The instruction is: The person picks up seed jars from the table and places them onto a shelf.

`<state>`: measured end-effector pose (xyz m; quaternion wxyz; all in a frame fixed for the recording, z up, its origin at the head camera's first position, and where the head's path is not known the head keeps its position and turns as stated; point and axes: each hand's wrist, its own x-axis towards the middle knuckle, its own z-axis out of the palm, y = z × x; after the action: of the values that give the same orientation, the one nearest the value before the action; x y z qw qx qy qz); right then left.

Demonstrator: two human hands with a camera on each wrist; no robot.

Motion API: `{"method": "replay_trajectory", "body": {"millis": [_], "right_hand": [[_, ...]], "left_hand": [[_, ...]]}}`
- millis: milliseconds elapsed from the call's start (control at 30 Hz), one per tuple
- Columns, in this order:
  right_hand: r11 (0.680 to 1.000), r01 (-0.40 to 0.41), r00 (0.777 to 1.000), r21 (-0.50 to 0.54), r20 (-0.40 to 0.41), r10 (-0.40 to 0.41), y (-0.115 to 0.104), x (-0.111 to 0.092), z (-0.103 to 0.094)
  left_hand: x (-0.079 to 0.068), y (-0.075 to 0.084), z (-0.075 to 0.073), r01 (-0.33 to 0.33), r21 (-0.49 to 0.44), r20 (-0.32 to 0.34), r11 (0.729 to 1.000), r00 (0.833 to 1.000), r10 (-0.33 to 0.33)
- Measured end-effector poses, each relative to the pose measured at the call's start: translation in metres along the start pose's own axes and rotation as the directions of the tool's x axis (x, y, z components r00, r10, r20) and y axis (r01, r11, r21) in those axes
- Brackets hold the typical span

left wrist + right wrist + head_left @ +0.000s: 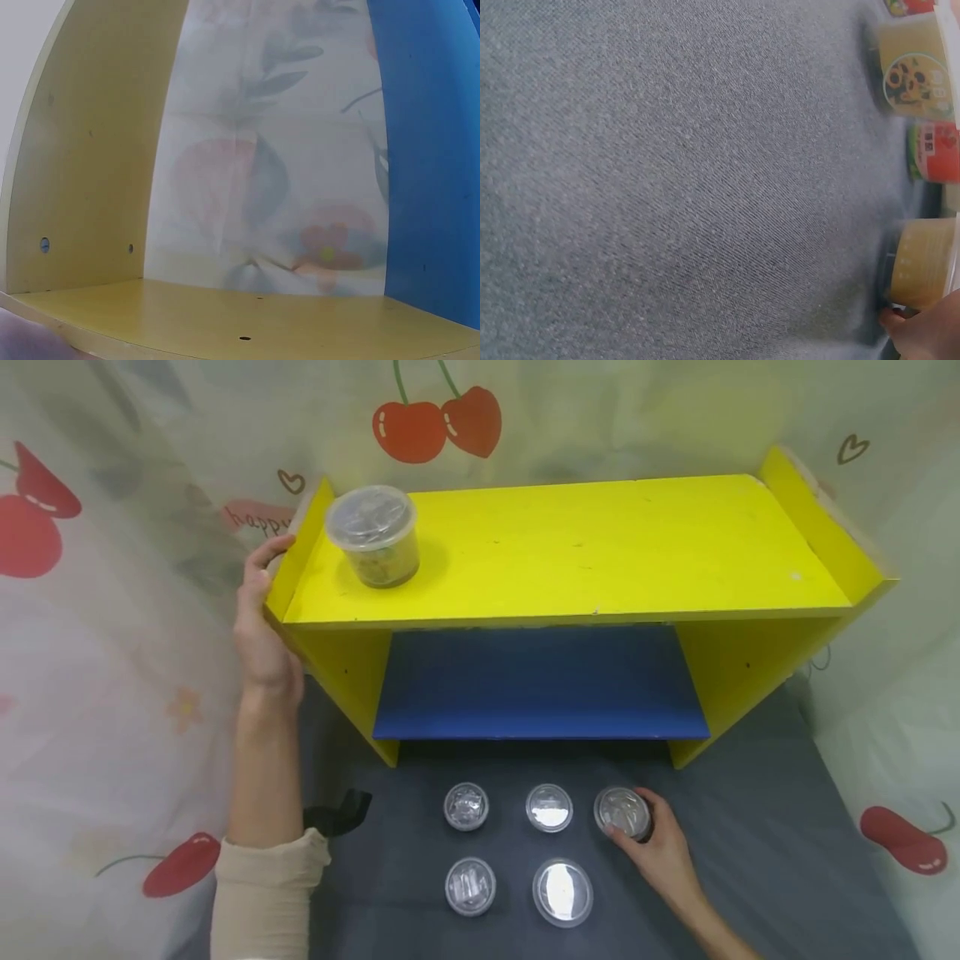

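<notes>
At the left end of a yellow and blue shelf point(585, 552), my left hand point(266, 627) grips the yellow side panel. A bit of that hand shows at the lower left of the left wrist view, against the yellow board point(225, 319). My right hand point(663, 852) holds a round lidded plastic tub point(621, 808) by its side, between thumb and fingers, in front of the shelf. In the right wrist view this tub point(922, 262) has pale yellow contents; whether it touches the cloth, I cannot tell. A larger lidded tub point(375, 539) stands on the shelf's top left.
Several more lidded tubs stand on the dark grey cloth: one point(466, 807) at back left, one point(549, 807) beside it, and two point(470, 887) point(562, 893) nearer me. A black strap point(337, 814) lies by my left forearm. Cherry-printed curtains point(112, 693) surround the shelf.
</notes>
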<state>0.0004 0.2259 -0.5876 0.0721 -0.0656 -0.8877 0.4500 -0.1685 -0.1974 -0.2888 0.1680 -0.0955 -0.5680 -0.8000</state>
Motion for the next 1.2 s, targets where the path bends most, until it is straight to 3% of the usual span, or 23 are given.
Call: {"method": "replay_trajectory", "body": {"millis": [433, 567, 833, 1200], "right_hand": [[0.998, -0.025, 0.999, 0.052, 0.022, 0.024, 0.005, -0.001, 0.003], [0.994, -0.031, 0.998, 0.101, 0.063, 0.025, 0.003, 0.004, -0.003], [0.955, 0.029, 0.987, 0.295, 0.140, -0.073, -0.005, 0.012, -0.019], [0.937, 0.026, 0.968, 0.348, 0.224, -0.110, -0.030, 0.015, -0.045]], "left_hand": [[0.000, 0.000, 0.001, 0.007, 0.016, -0.008, 1.000, 1.000, -0.007], [0.000, 0.000, 0.001, 0.006, 0.029, -0.013, 1.000, 1.000, -0.006], [0.001, 0.000, 0.001, -0.005, 0.006, -0.007, 1.000, 1.000, 0.006], [0.000, -0.001, 0.000, -0.004, 0.025, -0.010, 1.000, 1.000, 0.004]]}}
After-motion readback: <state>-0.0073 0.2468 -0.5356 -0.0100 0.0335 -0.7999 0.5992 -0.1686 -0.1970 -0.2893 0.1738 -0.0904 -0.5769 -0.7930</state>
